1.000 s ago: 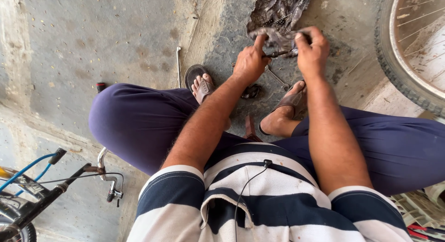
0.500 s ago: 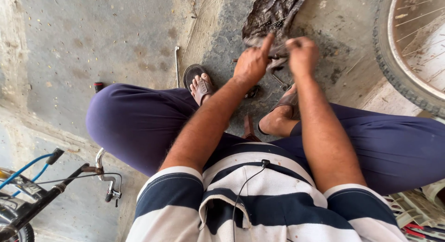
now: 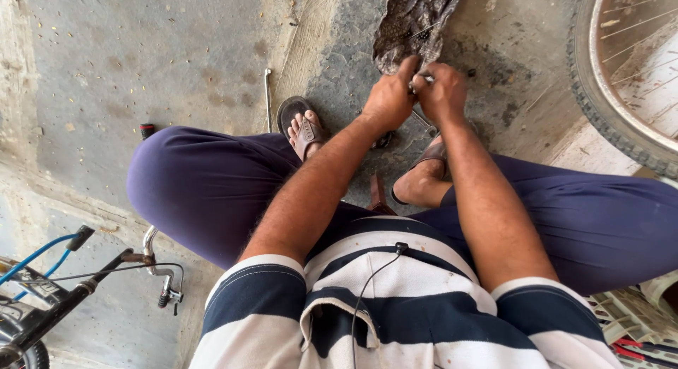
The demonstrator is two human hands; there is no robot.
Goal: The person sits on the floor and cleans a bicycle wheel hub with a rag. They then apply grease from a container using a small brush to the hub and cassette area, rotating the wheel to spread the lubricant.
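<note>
Our left hand (image 3: 387, 100) and right hand (image 3: 441, 93) meet knuckle to knuckle just past our feet, both curled tight around a small metal part (image 3: 426, 79) pinched between them. Only a pale sliver of it shows between the fingertips, so we cannot tell its shape or which way its long axis runs. Neither hand is nearer: the part sits right at the seam where the two touch, straight ahead of us and low over the floor (image 3: 176, 65).

Just beyond the hands lies a dark, grimy rag (image 3: 413, 23), its near edge touching or almost touching the left thumb. Below the hands, a thin metal tool (image 3: 422, 122) rests by our sandalled right foot (image 3: 422, 173); the left foot (image 3: 302, 129) is off to the side. A bicycle wheel (image 3: 607, 93) curves along the right edge, well apart, and handlebars (image 3: 85, 277) stand at lower left.
</note>
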